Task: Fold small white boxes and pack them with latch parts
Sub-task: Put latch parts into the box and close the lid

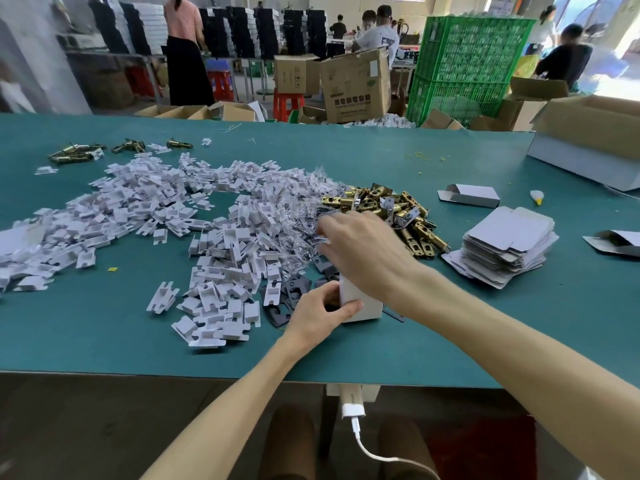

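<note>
Your worktop [104, 323] carries white inserts [138, 202], brass latches [398, 209] and stacked flat boxes [509, 247]. Your left hand [318, 317] grips an upright box [369, 311], contents hidden. Your right hand [363, 254] rests over bags [298, 244], grasp unclear.

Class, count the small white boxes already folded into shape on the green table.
3 boxes: one gripped by the left hand, one lying beyond the flat stack, one at the right edge. Others may be hidden.
</note>
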